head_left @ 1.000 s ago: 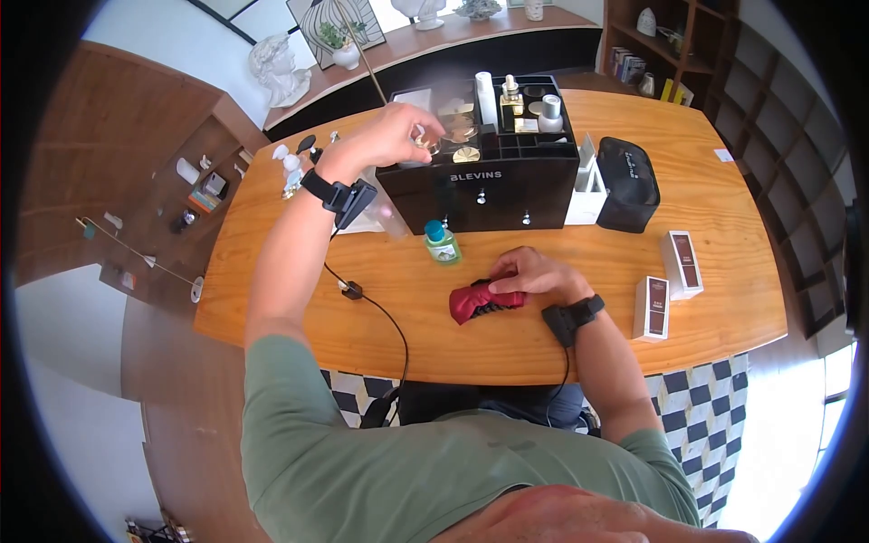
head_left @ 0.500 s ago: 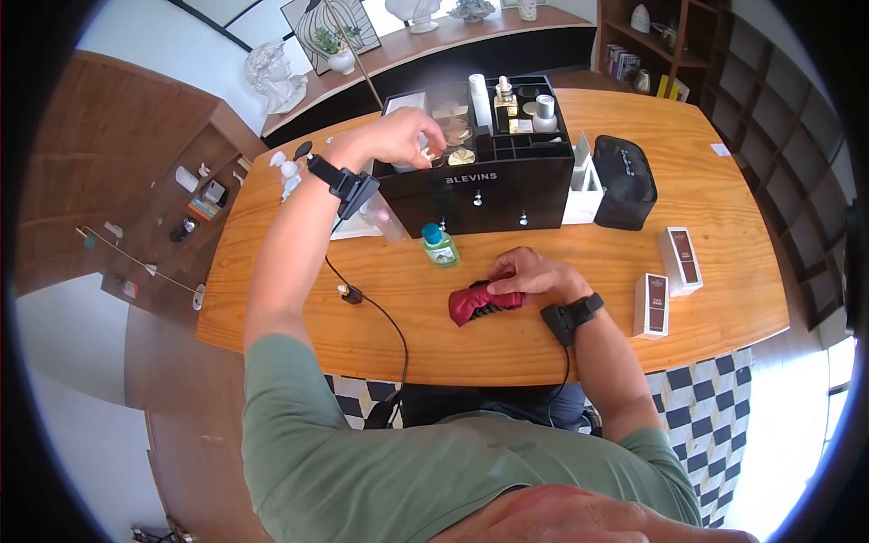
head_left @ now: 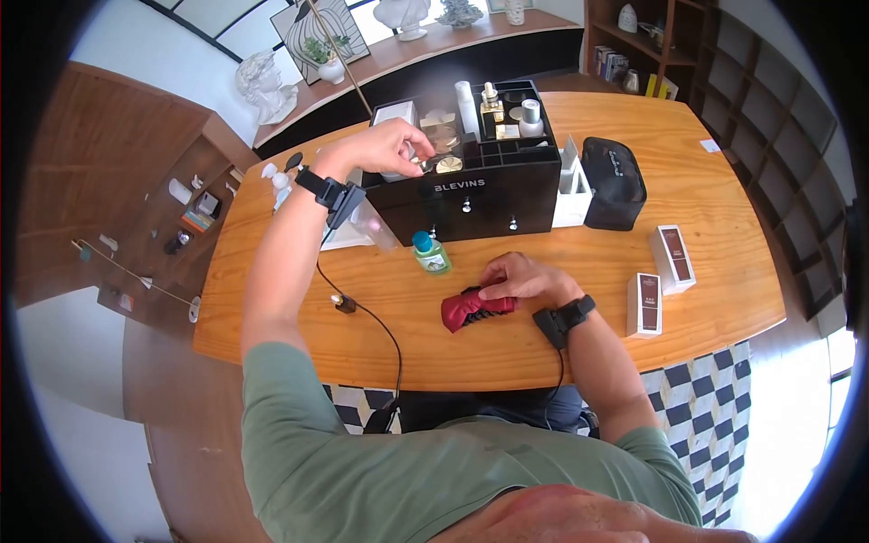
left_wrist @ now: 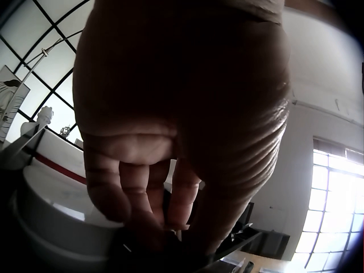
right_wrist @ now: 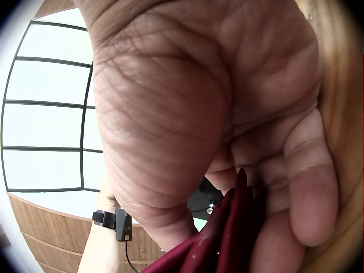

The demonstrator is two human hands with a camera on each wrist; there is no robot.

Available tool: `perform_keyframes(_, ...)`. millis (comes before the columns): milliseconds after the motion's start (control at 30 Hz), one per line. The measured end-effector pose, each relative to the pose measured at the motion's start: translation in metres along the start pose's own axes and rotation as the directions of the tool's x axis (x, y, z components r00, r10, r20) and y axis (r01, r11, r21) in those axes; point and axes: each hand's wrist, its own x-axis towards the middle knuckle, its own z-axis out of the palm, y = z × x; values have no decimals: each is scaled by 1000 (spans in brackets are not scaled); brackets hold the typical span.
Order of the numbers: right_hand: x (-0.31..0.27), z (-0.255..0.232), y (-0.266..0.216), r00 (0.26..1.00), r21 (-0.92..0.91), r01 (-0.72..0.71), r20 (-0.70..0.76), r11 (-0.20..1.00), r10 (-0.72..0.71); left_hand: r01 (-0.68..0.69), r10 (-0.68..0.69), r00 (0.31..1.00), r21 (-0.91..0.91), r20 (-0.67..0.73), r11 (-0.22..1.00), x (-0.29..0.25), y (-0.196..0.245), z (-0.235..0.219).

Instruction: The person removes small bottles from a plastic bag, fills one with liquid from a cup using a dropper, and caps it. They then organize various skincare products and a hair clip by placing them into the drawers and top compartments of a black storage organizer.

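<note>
At the front left corner of the black BLEVINS organizer, the left hand reaches into the top. Its thumb and fingers close together on a small gold-coloured item, mostly hidden by the fingertips. A round gold compact lies in the organizer just right of them. Lower down, the right hand holds a dark red satin piece with black trim against the table. In the right wrist view, the red fabric is gathered between thumb and fingers.
A small green bottle with a teal cap stands before the organizer. On its right are a white holder and a black case. Two white-and-brown boxes stand near the right edge. A black cable crosses the left side.
My left hand has lowered slightly toward the organizer top with the small gold-coloured item. The right hand keeps its hold on the red satin piece. The whole head view has shifted slightly.
</note>
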Motion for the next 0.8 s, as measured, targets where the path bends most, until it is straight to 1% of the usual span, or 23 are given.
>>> perform_keyframes(67, 1, 0, 1, 1000, 3, 3, 1, 1000, -3, 58, -59, 998, 34, 26, 998, -3, 11, -2)
perform_keyframes(133, 1, 0, 0, 1000, 6, 7, 1, 1000, -7, 65, -67, 997, 56, 34, 996, -4, 17, -3)
perform_keyframes(167, 0, 0, -2, 1000, 28, -20, 15, 999, 19, 71, -75, 996, 76, 39, 995, -4, 19, -3)
perform_keyframes(200, -1, -1, -4, 998, 48, -47, 30, 998, 46, 71, -74, 996, 77, 40, 995, -3, 19, -3)
perform_keyframes(300, -2, -1, -4, 999, 62, -40, 15, 997, 39, 50, -57, 997, 117, 59, 992, 2, 14, -5)
perform_keyframes(367, -2, -2, -6, 998, 48, -58, 24, 997, 57, 21, -30, 997, 105, 77, 994, 6, 9, -4)
perform_keyframes(433, -2, -2, -7, 997, 35, -77, 35, 996, 76, 30, -39, 995, 105, 88, 994, 8, 7, -7)
perform_keyframes(500, -2, -2, -6, 999, -9, -41, 23, 999, 42, 39, -50, 994, 104, 98, 994, 10, 7, -8)
perform_keyframes(633, -4, -3, -11, 998, -20, -61, 32, 998, 62, 46, -59, 990, 96, 129, 994, 13, 7, -9)
perform_keyframes(700, -2, -2, -8, 1000, -33, -25, 17, 999, 26, 47, -60, 989, 98, 133, 994, 15, 9, -10)
perform_keyframes(767, -4, -2, -10, 1000, -22, -29, 9, 999, 29, -4, -25, 984, 164, 175, 986, 18, 13, -10)
perform_keyframes(800, -5, -2, -11, 999, -11, -33, 1, 999, 33, -3, -26, 984, 162, 174, 987, 17, 13, -11)
